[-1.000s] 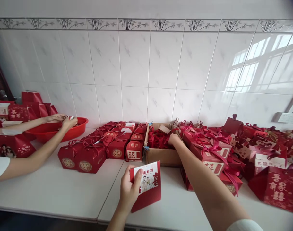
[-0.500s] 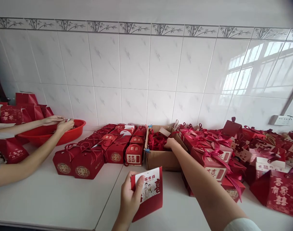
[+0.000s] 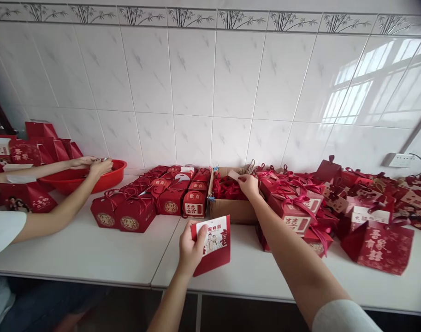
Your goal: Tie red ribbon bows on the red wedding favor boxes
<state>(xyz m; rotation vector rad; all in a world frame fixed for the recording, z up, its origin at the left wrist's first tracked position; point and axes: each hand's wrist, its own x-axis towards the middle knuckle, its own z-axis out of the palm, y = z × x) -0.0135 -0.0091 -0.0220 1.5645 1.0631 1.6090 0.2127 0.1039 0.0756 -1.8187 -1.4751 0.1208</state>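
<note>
In my left hand point(image 3: 192, 246) is a flat, folded red gift box point(image 3: 213, 263), gripped by one side with the thumb on its front. A white panel on it shows a drawn couple and red characters. My right hand point(image 3: 249, 185) is over the open cardboard box point(image 3: 231, 210), its fingertips pinched beside a pale card point(image 3: 234, 174). Whether the card or something else is between them I cannot make out. Dark red ribbons point(image 3: 227, 190) fill much of the cardboard box.
Assembled red gift boxes point(image 3: 170, 196) stand left of the cardboard box; ribboned gift boxes point(image 3: 293, 207) are piled to its right. Another person's hands point(image 3: 92, 165) work over a red basin point(image 3: 103, 182) at left. The white table point(image 3: 134, 251) ends in front; a tiled wall point(image 3: 192, 78) rises behind.
My right hand has risen from deeper among the ribbons to beside the pale card. My left hand still holds the folded gift box. The view has tilted down, showing the table's front edge.
</note>
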